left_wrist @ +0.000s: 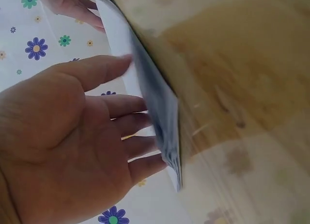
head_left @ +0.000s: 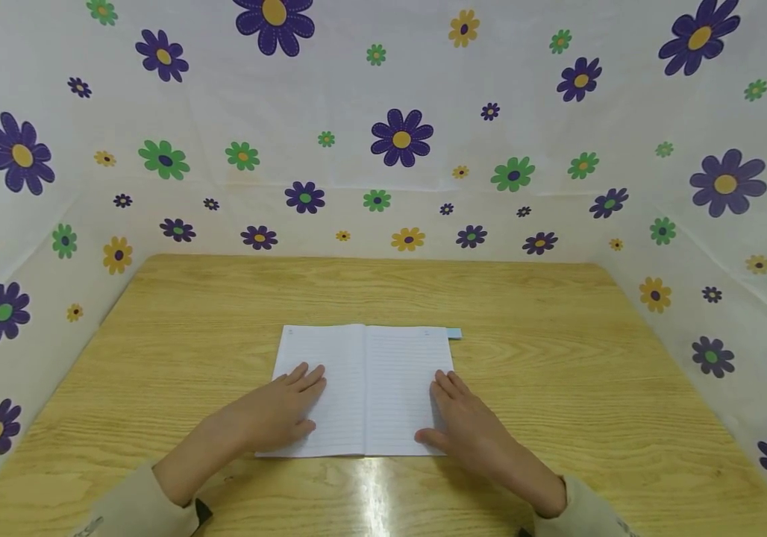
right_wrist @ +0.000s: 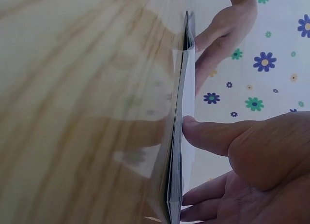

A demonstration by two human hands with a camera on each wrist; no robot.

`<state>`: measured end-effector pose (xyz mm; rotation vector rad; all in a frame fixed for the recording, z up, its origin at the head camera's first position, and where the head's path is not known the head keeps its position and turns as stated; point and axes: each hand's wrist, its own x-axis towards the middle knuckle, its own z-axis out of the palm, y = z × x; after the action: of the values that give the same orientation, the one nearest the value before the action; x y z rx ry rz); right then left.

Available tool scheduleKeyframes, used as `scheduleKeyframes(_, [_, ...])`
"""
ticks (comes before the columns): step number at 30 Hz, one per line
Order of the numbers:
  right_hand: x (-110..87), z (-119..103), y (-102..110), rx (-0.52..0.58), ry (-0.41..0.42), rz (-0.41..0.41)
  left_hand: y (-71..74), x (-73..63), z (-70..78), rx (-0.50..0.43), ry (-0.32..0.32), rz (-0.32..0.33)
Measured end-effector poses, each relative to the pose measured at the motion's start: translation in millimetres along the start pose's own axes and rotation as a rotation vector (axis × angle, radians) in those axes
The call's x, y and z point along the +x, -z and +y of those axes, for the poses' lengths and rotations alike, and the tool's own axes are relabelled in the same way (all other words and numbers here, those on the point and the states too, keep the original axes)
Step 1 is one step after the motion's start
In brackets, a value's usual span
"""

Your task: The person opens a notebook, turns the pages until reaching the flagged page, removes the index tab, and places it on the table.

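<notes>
A notebook (head_left: 383, 403) with lined white pages lies open on the wooden table, its fold running down the middle. On the left page rests my left hand (head_left: 287, 410), fingers spread and nearly straight. My right hand (head_left: 467, 429) lies over the outer edge of the right page, thumb pointing inward across the paper. In the left wrist view, the left fingertips (left_wrist: 157, 161) meet the page near the notebook's edge. The right wrist view shows the right thumb (right_wrist: 206, 134) touching the paper, with the page stack seen edge-on.
A pale blue tab (head_left: 454, 333) sticks out at the notebook's upper right corner. The wooden table (head_left: 558, 335) extends around the notebook. White cloth walls (head_left: 330, 82) printed with purple, green and yellow flowers enclose its back and sides.
</notes>
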<state>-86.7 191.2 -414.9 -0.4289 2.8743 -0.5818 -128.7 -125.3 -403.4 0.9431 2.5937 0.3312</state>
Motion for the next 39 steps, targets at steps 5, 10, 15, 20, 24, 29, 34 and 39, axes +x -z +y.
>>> scheduleKeyframes(5, [-2.4, -0.6, 1.1, -0.006, 0.019, 0.008, -1.7, -1.6, -3.2, -0.026, 0.041, 0.011])
scheduleKeyframes(10, [-2.2, -1.0, 1.8, -0.010, 0.017, 0.007, -2.1, -5.8, -8.9, -0.035, 0.095, 0.019])
scheduleKeyframes(15, [-0.9, -0.4, 0.9, -0.030, 0.007, 0.016, -2.9, -12.4, -20.9, -0.072, 0.143, 0.029])
scheduleKeyframes(20, [-1.1, -0.3, 1.3, -0.045, -0.001, 0.007, -1.7, -17.7, -27.7, -0.106, 0.156, 0.028])
scheduleKeyframes(24, [-2.0, -0.9, 4.3, -0.055, -0.008, 0.011, -0.4, -19.8, -27.5, -0.112, 0.145, 0.036])
scheduleKeyframes(29, [-1.4, 0.2, 6.6, -0.105, 0.009, 0.031, 1.5, -20.9, -25.3, -0.117, 0.147, 0.041])
scheduleKeyframes(34, [-1.8, 2.4, 6.1, -0.157, -0.013, 0.020, 2.5, -21.2, -24.2, -0.111, 0.144, 0.040])
scheduleKeyframes(39, [-1.6, 3.3, 8.6, -0.185, -0.017, 0.011, 2.3, -21.0, -24.7, -0.084, 0.138, 0.046])
